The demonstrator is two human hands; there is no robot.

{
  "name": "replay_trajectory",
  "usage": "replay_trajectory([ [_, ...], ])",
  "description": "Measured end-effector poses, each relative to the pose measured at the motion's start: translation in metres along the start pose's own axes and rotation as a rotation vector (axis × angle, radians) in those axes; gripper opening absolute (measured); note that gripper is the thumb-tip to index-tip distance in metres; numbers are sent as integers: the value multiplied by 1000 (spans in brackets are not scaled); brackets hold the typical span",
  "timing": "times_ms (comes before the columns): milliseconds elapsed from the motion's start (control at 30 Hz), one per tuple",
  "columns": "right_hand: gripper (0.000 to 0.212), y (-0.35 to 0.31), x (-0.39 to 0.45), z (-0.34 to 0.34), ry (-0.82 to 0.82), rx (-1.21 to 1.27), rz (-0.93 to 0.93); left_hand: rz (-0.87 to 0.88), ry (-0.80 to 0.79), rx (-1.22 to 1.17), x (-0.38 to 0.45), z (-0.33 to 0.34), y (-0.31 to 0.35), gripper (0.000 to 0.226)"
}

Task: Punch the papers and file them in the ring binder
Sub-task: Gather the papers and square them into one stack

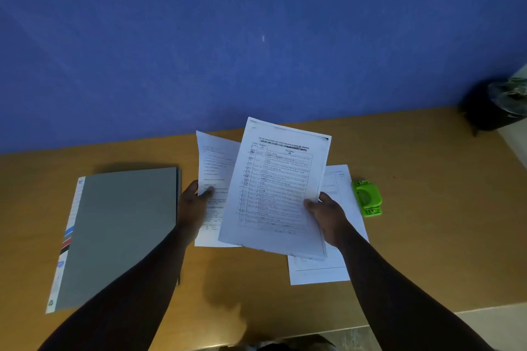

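Two sheets (pixel 273 194) overlap; third sheet (pixel 336 265) mostly hidden beneath.

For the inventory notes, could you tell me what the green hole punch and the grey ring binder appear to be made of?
The green hole punch looks like moulded plastic: uniform bright colour, rounded edges, slight sheen. The grey ring binder seems matte card or board, flat and unreflective, with a white printed spine; a plastic coating can't be excluded.

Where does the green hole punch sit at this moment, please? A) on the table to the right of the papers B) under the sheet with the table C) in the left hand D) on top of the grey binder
A: the green hole punch rests on the wooden table, just right of the loose papers, untouched by the right hand, which holds a printed sheet.
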State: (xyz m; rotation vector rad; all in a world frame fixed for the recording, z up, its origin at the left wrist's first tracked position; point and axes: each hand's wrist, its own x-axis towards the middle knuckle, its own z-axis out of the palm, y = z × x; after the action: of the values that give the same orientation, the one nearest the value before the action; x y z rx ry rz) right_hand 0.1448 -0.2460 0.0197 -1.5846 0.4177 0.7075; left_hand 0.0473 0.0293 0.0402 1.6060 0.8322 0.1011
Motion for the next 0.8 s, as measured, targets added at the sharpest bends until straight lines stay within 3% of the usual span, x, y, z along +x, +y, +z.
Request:
replay_trajectory([
  [233, 22, -16, 1, 29, -133, 80, 46, -166, -262, -441, 0, -11, 27, 29],
  [367, 29, -17, 4, 37, -290, 158, 94, -208, -266, -436, -11, -10, 45, 18],
  [567, 36, -17, 3, 40, -363, 226, 113, -187, -251, -408, -19, -7, 48, 71],
  [667, 41, -17, 3, 41, -319, 187, 91, -222, -261, -374, -17, -9, 41, 55],
  [733, 29, -21, 0, 41, -188, 115, 50, -228, -294, -340, -17, -9, 40, 32],
  [800, 20, -25, -3, 39, -53, 27, 6, -262, -338, -308, -16, -8, 38, 27],
])
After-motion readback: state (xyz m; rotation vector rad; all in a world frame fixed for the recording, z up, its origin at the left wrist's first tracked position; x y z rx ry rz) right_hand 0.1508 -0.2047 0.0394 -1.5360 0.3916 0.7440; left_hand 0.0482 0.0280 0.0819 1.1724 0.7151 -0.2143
